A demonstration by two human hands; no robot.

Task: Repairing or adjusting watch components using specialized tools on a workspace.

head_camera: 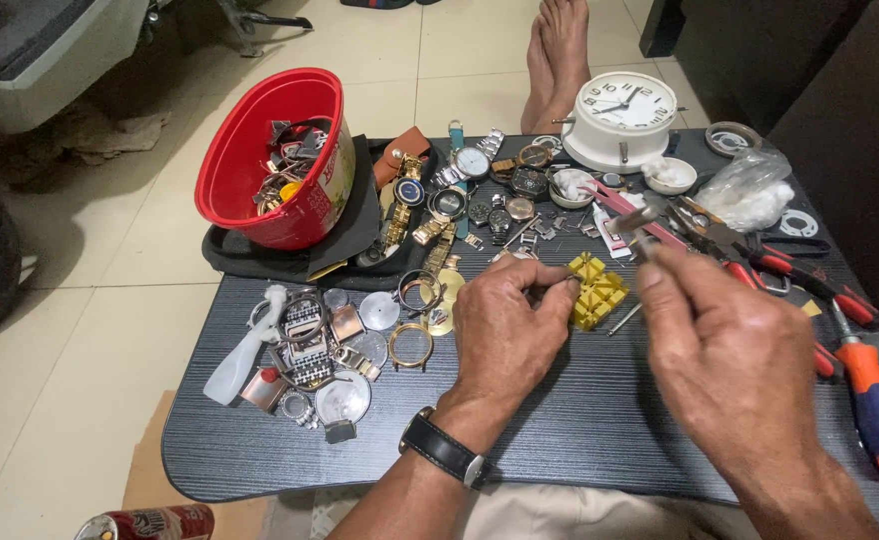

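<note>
Yellow block (598,290) beside left hand (505,330); pliers (760,262), watches (460,190) crowd behind.

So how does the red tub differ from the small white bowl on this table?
The red tub is large, oval and deep, and stands at the table's far left on dark cloth; the small white bowl is shallow and round, and sits far right beside the white clock. The tub holds watch bands and metal parts; the bowl holds something white that cannot be identified. Both are open containers that neither hand touches.
</note>
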